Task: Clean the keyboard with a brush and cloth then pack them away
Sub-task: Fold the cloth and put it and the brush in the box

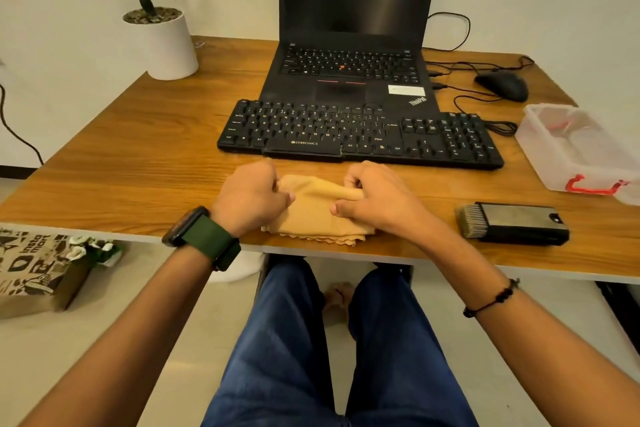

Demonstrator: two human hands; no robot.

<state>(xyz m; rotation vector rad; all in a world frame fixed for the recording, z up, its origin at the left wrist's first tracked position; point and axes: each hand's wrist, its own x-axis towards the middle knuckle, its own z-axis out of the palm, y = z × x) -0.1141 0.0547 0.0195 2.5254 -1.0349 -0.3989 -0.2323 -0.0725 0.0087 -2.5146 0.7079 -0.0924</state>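
Note:
A folded tan cloth (317, 215) lies at the near edge of the wooden desk (138, 149). My left hand (251, 196) grips its left side with curled fingers. My right hand (377, 198) pinches a raised fold on its right side. Just beyond the cloth sits the black keyboard (360, 133). A black brush (512, 224) with pale bristles lies on the desk to the right, apart from both hands.
An open black laptop (349, 69) stands behind the keyboard. A clear plastic box (575, 146) with red clasps sits at the right edge, a black mouse (502, 85) and cables behind it. A white plant pot (166, 42) stands at the back left.

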